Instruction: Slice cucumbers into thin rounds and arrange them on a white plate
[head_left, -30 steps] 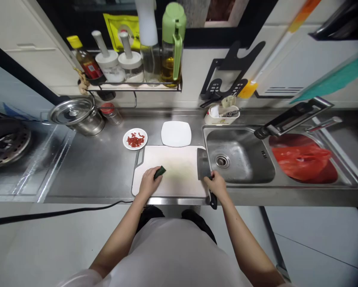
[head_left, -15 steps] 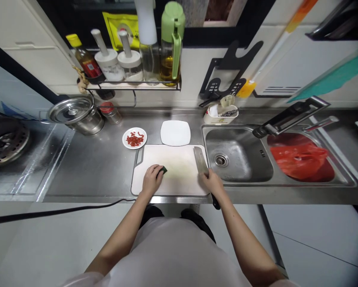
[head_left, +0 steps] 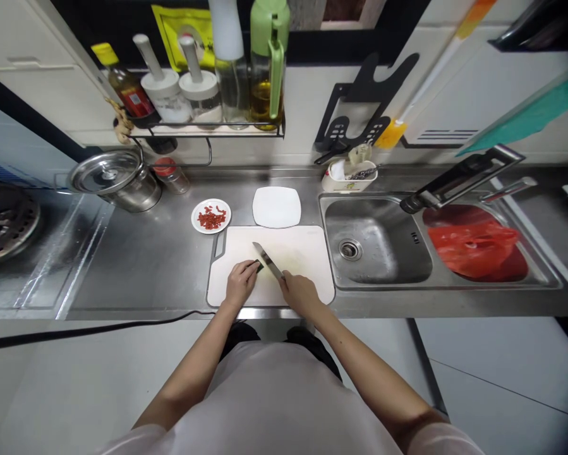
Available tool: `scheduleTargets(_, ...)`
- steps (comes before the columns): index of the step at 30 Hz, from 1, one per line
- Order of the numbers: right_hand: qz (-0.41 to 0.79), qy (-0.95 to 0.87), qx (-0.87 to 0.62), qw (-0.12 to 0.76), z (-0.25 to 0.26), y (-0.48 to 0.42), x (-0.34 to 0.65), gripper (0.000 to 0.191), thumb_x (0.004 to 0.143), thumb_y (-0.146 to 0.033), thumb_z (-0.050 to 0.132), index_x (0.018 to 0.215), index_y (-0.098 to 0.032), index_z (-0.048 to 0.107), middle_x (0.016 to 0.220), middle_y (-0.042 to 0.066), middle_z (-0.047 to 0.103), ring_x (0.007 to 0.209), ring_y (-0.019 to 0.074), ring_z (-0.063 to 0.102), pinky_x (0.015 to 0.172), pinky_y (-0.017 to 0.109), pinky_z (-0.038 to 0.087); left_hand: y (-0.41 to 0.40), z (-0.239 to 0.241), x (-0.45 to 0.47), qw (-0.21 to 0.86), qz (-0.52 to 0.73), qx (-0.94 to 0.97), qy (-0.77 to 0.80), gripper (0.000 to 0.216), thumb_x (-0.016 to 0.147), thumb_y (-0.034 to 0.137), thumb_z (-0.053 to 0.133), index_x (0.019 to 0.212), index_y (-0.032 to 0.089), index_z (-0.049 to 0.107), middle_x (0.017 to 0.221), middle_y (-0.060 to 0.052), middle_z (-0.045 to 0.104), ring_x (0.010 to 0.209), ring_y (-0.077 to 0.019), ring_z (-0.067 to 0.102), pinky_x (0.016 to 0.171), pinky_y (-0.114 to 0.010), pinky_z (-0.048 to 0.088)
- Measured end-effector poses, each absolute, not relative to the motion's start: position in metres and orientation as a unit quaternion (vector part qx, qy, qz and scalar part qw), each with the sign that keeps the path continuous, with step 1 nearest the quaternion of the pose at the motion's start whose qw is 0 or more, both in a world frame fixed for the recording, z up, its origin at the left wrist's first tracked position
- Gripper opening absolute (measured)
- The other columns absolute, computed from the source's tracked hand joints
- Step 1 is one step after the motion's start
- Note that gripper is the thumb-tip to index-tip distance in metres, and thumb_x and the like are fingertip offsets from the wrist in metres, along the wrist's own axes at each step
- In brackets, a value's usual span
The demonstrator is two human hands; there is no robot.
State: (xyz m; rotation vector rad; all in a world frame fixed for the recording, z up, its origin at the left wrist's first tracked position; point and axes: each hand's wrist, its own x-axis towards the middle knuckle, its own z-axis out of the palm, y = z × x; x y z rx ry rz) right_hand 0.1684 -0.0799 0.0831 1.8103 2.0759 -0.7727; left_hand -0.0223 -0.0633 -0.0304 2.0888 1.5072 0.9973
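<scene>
My left hand [head_left: 241, 282] rests on the white cutting board [head_left: 308, 243], its fingers closed over a small dark green vegetable piece [head_left: 259, 266]. Most of that piece is hidden under the fingers, and its kind does not show. In my right hand [head_left: 301, 293] is a kitchen knife [head_left: 269, 261], gripped by a handle that the hand covers. The blade slants up and to the left, its edge side close beside the green piece; whether they touch, I cannot tell. A pale green stain marks the middle of the board.
Behind the board are a white plate [head_left: 277, 207] and a small plate of chopped red pieces [head_left: 211, 216]. To the right is a steel sink [head_left: 378, 243] with a red plastic bag [head_left: 473, 248]. A lidded pot [head_left: 136, 189] and red-capped jar [head_left: 171, 175] stand left, below a bottle rack [head_left: 208, 131].
My right hand has brought the knife left from the board's right edge to beside the green piece, turning the blade. My left hand keeps its place. The view has shifted slightly.
</scene>
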Motion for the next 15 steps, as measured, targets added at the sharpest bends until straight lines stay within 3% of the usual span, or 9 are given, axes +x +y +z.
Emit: scheduleTargets(15, -0.251, 0.742, 0.607, 0.133, 0.0773, -0.0767, 0.1594, 0.034, 0.099, -0.032, 0.024, 0.116, -0.016, 0.049, 0.092, 0.012, 0.068, 0.089, 0.0241, 0.066, 0.073, 0.032, 0.045, -0.0634, -0.0343, -0.0229, 0.175, 0.347, 0.750, 0.536, 0.028, 0.091, 0.024, 0.047, 0.112, 0.026, 0.066, 0.111, -0.008, 0.065, 0.105, -0.0187, 0.059, 0.094, -0.037, 0.049)
